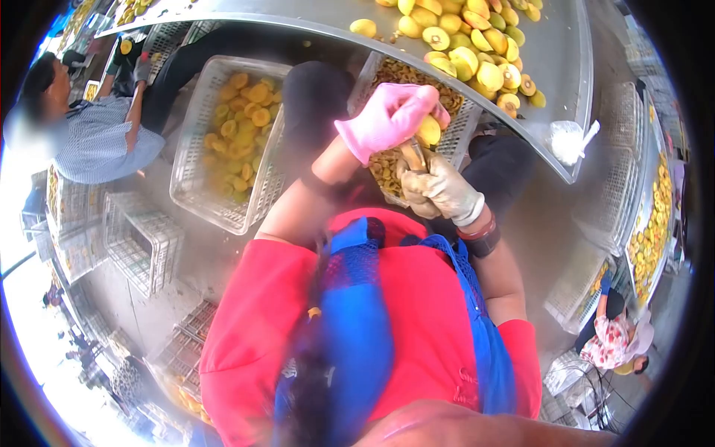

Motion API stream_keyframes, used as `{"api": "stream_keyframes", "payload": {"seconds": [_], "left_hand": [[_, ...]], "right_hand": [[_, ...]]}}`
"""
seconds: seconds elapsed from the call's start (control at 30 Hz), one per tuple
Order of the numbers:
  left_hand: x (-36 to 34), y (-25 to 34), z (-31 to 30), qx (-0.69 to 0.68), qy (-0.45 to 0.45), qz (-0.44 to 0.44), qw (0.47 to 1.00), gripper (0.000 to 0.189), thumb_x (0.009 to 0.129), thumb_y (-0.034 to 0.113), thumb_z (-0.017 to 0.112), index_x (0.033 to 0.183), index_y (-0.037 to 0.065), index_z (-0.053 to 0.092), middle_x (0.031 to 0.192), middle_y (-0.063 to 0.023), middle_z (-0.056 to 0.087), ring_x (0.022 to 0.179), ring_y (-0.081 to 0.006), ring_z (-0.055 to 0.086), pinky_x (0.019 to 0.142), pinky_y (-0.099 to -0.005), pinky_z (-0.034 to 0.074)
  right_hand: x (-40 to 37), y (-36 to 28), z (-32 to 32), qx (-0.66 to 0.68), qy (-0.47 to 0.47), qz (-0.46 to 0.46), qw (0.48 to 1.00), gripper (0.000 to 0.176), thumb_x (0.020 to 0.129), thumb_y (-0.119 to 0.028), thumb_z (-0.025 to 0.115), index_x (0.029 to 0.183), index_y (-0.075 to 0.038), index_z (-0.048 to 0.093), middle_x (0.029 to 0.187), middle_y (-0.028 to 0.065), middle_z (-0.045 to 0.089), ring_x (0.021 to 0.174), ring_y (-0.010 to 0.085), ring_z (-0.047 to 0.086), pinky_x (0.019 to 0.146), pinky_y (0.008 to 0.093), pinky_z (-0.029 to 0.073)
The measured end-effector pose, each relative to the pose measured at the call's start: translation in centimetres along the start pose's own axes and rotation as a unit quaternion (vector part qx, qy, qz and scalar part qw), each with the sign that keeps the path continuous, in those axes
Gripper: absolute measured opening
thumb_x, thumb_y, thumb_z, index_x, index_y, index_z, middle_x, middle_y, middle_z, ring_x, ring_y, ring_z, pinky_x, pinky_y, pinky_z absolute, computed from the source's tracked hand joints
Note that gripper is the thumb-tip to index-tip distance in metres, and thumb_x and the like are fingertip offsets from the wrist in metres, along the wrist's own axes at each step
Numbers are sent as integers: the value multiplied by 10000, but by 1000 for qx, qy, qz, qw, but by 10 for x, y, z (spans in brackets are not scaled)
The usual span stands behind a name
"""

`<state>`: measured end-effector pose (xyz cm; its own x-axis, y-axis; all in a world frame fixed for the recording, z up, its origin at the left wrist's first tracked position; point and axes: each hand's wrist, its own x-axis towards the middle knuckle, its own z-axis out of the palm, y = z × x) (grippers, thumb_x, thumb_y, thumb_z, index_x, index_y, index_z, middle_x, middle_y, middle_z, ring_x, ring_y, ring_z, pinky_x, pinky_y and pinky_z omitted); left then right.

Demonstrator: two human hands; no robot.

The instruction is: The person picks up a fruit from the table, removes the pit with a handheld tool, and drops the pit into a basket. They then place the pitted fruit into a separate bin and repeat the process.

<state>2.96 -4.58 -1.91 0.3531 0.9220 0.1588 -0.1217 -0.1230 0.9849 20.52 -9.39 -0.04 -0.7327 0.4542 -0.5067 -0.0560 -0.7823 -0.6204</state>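
Observation:
My left hand (395, 119), in a pink glove, is closed around a yellow peach half (429, 131). My right hand (439, 190), in a whitish glove, grips a pitting knife (413, 155) with a brownish handle and a metal part; its tip meets the fruit, and the exact contact is hidden by the fingers. Both hands are close together over a white crate (463, 135) between my knees. Brown peach pits (385, 170) lie in that crate. Ahead, a pile of halved yellow peaches (477, 48) rests on a metal table (298, 21).
Left of my leg stands a white crate (216, 141) of peach halves. A plastic bag (567, 141) lies at the table's corner. Stacked crates (607, 186) stand at right. One co-worker (104, 141) sits at left, another person (614, 339) is at lower right.

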Motion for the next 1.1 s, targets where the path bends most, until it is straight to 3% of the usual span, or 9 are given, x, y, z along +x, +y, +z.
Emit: {"api": "stream_keyframes", "payload": {"seconds": [0.13, 0.6, 0.73, 0.8, 0.87, 0.93, 0.97, 1.03, 1.1], "left_hand": [[-4, 14, -4, 37, -27, -32, 998, 395, 1034, 241, 434, 844, -22, 658, 894, -120, 719, 831, -190, 672, 777, -314, 538], [-27, 2, -72, -386, 344, -33, 856, 763, 956, 646, 373, 947, -60, 663, 868, -215, 675, 741, -345, 667, 684, -429, 576], [-57, 12, -166, -25, 544, 59, 837, 855, 978, 684, 305, 1039, -107, 625, 961, -205, 689, 868, -312, 680, 809, -414, 582], [-69, -11, -231, 116, 615, 21, 780, 639, 1010, 546, 454, 1104, -60, 632, 951, -129, 687, 856, -197, 655, 800, -324, 553], [-70, -26, -273, 255, 622, -79, 736, 570, 998, 477, 483, 1180, -43, 629, 1074, -169, 677, 969, -263, 652, 865, -353, 525], [-50, -18, -270, 374, 567, -108, 726, 578, 969, 446, 537, 1264, -49, 588, 1216, -203, 638, 1089, -299, 634, 902, -362, 506], [-35, -18, -248, 400, 545, -52, 735, 465, 973, 377, 609, 1269, 17, 615, 1136, -86, 656, 921, -132, 617, 783, -253, 516], [6, 2, -186, 247, 475, -129, 835, 469, 957, 338, 640, 1313, 36, 596, 1209, -81, 635, 1023, -154, 599, 862, -271, 501], [42, -40, -193, 569, 313, -121, 750, 528, 900, 407, 658, 1321, 95, 595, 1255, -175, 621, 1088, -285, 633, 1011, -388, 445]], "right_hand": [[2, 0, -8, 51, -84, 67, 993, 76, 945, -60, 536, 998, -100, 499, 665, -44, 396, 457, 46, 331, 390, 216, 239], [30, 4, 17, -133, 2, -87, 987, 119, 941, -77, 547, 1058, -82, 525, 743, -28, 497, 496, 55, 434, 443, 217, 357], [26, 7, -11, -67, 62, -131, 987, 88, 947, -75, 531, 1035, -75, 523, 719, -12, 504, 492, 72, 463, 436, 236, 382], [38, 15, -40, -91, 118, -72, 986, 131, 937, -137, 594, 985, -65, 497, 670, 11, 494, 473, 96, 470, 421, 243, 381], [43, 18, -52, -83, 163, -54, 982, 125, 943, -137, 585, 1005, -56, 513, 679, 6, 498, 477, 94, 472, 435, 242, 389], [44, 19, -52, -77, 191, -98, 974, 108, 956, -129, 560, 1012, -41, 535, 691, -3, 501, 475, 93, 474, 445, 245, 390], [45, 21, -52, -82, 202, -132, 967, 114, 956, -138, 564, 1011, -42, 538, 692, -1, 508, 476, 94, 479, 445, 247, 389], [51, 22, -50, -94, 226, -201, 949, 127, 956, -157, 574, 1007, -45, 544, 695, 5, 522, 476, 96, 487, 443, 251, 388], [69, 34, -63, -157, 298, -205, 919, 130, 930, -162, 603, 1001, -67, 549, 676, 5, 512, 470, 102, 481, 423, 260, 396]]}}
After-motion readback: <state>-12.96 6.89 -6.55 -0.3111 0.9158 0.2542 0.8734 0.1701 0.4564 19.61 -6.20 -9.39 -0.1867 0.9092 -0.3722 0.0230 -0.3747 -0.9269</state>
